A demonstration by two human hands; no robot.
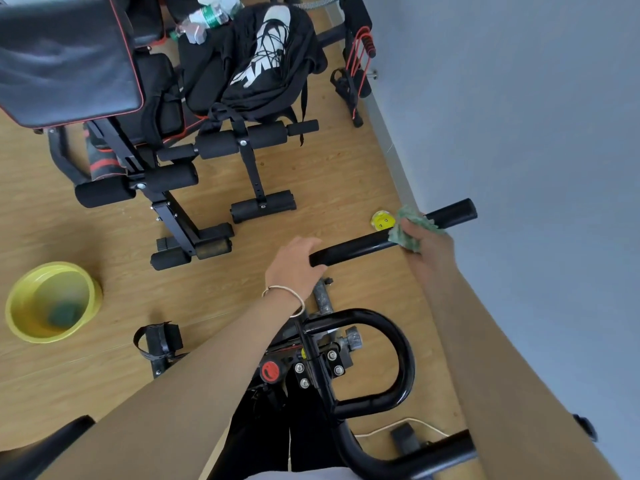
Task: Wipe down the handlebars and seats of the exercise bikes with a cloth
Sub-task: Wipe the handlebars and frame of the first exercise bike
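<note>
My right hand (424, 242) and the green cloth (408, 226) cover the handlebar (360, 247) where I grip it. Left of the handlebar, a blurred green lump sits in the yellow basin (20, 306); I cannot tell what it is.

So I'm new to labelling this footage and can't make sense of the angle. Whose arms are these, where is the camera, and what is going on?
The camera sits on a person's head and looks down, so the two bare arms are the wearer's own. There is only this one view.

The left hand grips the near end of a black handlebar on an exercise bike. The right hand presses a green cloth around the same bar further along, with the bar's far end sticking out past it. The looped black tube below belongs to the bike too.

On the wooden floor stand a yellow basin with something green inside, and a black workout bench with a black bag on it. The grey wall is at the right.
</note>
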